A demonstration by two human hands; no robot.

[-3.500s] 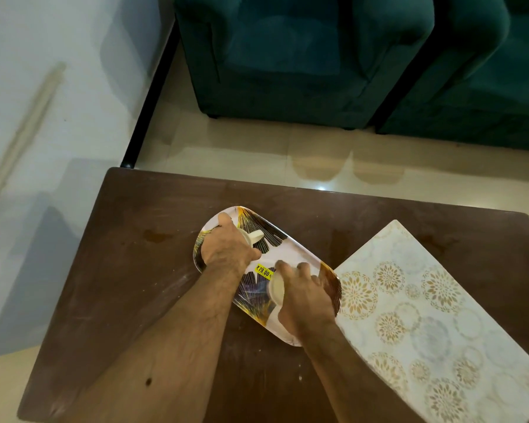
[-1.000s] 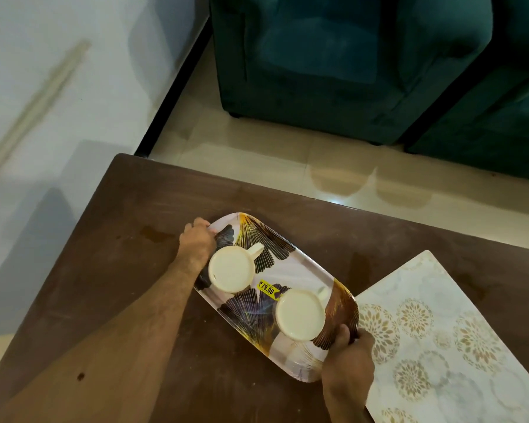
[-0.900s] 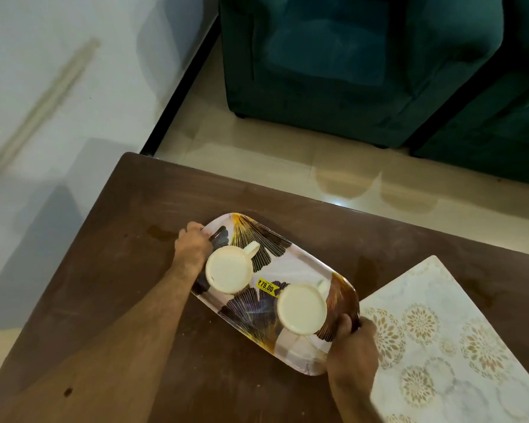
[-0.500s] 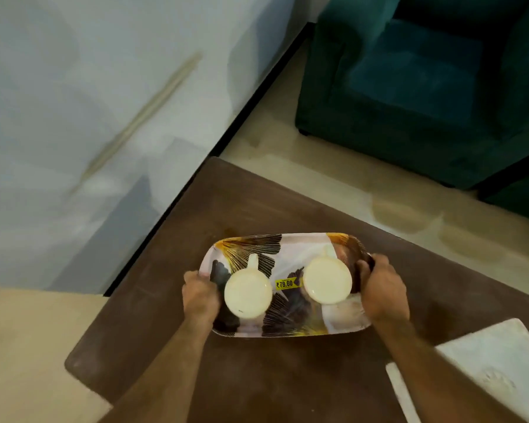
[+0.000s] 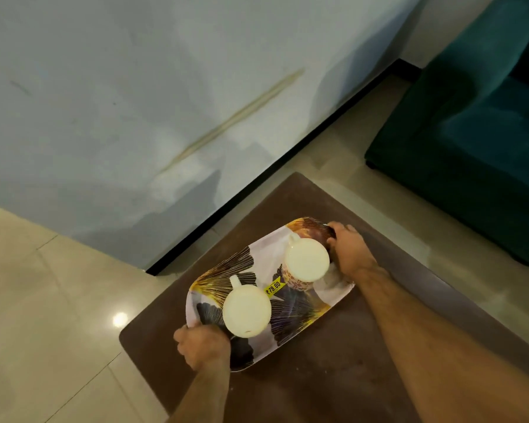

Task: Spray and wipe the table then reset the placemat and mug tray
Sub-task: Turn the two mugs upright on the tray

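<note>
Fingers of the left hand [image 5: 202, 346] curl round the near end of the mug tray [image 5: 300, 309]; fingers of the right hand [image 5: 350, 250] grip its far end. Two cream mugs, one [image 5: 246, 309] nearer and one [image 5: 306, 260] farther, stand on the tray, over the brown surface [image 5: 333, 377] near its corner.

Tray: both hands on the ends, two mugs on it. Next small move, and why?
Probably keep the tray level and carry it clear of the table. Left hand and right hand grip opposite ends, and both upturned mugs stand loose on it.

Two mugs [image 5: 246, 312] [image 5: 306, 260], one tray [image 5: 303, 312], one table [image 5: 333, 377], two hands [image 5: 202, 346] [image 5: 350, 250], one sofa [image 5: 477, 141]
</note>
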